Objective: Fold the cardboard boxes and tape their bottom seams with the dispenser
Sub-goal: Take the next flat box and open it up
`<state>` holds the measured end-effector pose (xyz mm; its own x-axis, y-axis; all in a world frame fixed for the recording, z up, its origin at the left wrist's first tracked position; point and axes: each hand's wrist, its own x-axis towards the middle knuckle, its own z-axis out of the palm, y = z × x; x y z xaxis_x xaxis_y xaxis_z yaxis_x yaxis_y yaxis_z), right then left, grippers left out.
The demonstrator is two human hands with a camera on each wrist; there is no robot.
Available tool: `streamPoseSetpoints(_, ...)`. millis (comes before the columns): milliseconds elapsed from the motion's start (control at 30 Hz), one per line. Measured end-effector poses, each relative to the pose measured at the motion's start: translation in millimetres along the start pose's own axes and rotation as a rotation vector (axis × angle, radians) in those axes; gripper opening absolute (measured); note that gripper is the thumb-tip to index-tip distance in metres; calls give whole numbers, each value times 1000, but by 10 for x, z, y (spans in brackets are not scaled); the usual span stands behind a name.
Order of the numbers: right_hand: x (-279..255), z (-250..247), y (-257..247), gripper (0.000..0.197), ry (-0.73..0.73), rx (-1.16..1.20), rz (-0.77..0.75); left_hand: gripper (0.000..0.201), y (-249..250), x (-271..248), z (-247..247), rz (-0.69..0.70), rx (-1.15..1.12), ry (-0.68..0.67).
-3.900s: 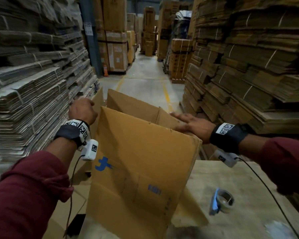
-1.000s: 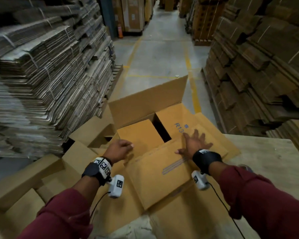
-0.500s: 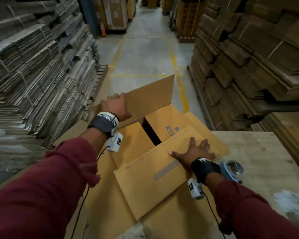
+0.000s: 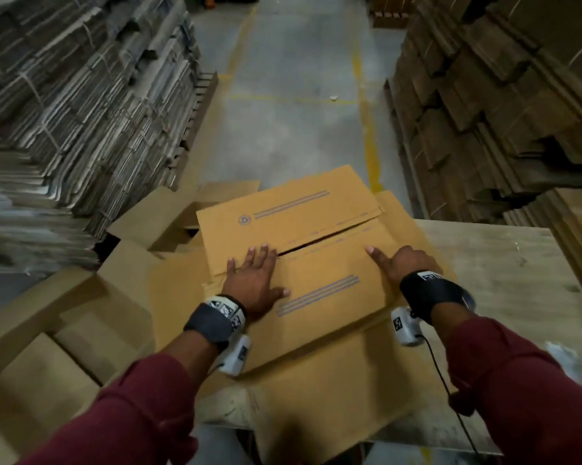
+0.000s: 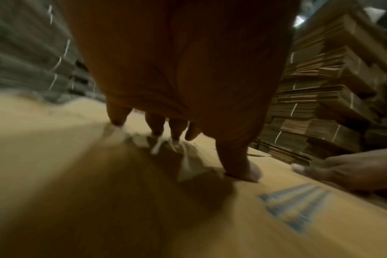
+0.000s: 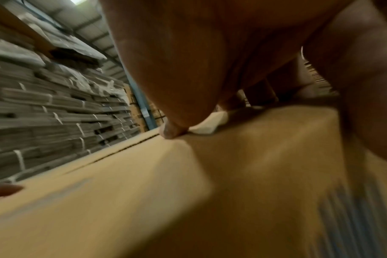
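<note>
Here, tan corrugated cardboard box point(image 4: 293, 263) seen at frame centre, on pale wooden surface point(image 4: 518, 263), flaps closed, seam slightly gaping. Left hand point(image 4: 254, 280) spread flat across seam; right hand point(image 4: 400, 261) pressed on near flap, forefinger extended. Box judged light, stiff, springy; best held beside seam.

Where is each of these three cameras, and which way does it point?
Head: worn on the head, looking down at the cardboard box, left hand, right hand and both sleeves.
Left wrist: under the palm, facing the fingers.
Right wrist: under the palm, toward the flap seam.
All three show the box's flaps.
</note>
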<state>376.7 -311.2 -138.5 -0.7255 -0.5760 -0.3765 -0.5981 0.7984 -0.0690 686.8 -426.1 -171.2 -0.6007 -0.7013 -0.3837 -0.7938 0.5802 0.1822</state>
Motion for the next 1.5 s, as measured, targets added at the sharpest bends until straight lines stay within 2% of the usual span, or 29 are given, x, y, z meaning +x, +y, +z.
streamPoseSetpoints(67,-106,104,72,97,-34,-52,-49,105,-117,-11,-101,16,15,-12)
streamPoseSetpoints(200,-274,348,282,104,-170,-90,-153,115,-218,-150,-69,17,174,99)
streamPoseSetpoints(267,-187,326,332,120,-137,52,-213,117,-188,-176,-4,-22,174,137)
streamPoseSetpoints(333,-3,195,319,150,-92,230,-312,120,-86,-170,51,-89,144,155)
streamPoseSetpoints(367,90,107,291,158,-102,269,-363,120,-15,-166,65,-121,128,156)
streamPoseSetpoints(433,223,15,228,148,-161,257,-468,118,111,-151,68,-150,101,133)
streamPoseSetpoints(500,274,35,201,131,-179,251,-492,109,177,-134,53,-126,98,86)
streamPoseSetpoints(633,347,158,233,114,-47,183,-501,96,188,-99,128,-58,109,38)
streamPoseSetpoints(767,324,116,289,92,-10,67,-552,94,288,-58,133,-102,121,-42)
streamPoseSetpoints(833,337,108,410,93,-78,249,-538,89,389,-8,54,-136,128,-103)
streamPoseSetpoints(900,344,124,591,114,-223,596,-479,86,502,84,-46,-153,141,-141)
streamPoseSetpoints(967,295,164,754,129,-330,834,-394,82,620,189,-149,-144,193,-146)
streamPoseSetpoints(1033,191,193,842,120,-360,952,-307,74,723,247,-196,-122,244,-105)
streamPoseSetpoints(1167,152,242,849,68,-251,989,-257,76,912,292,-86,-43,183,-26)
streamPoseSetpoints(1300,147,215,843,61,-149,866,-238,94,1325,307,105,-23,80,-61)
streamPoseSetpoints(1400,89,183,1040,43,-230,830,-296,101,1487,392,101,-43,56,-85)
streamPoseSetpoints(1500,19,254,1527,22,-301,802,-257,104,1481,486,70,-55,74,-106)
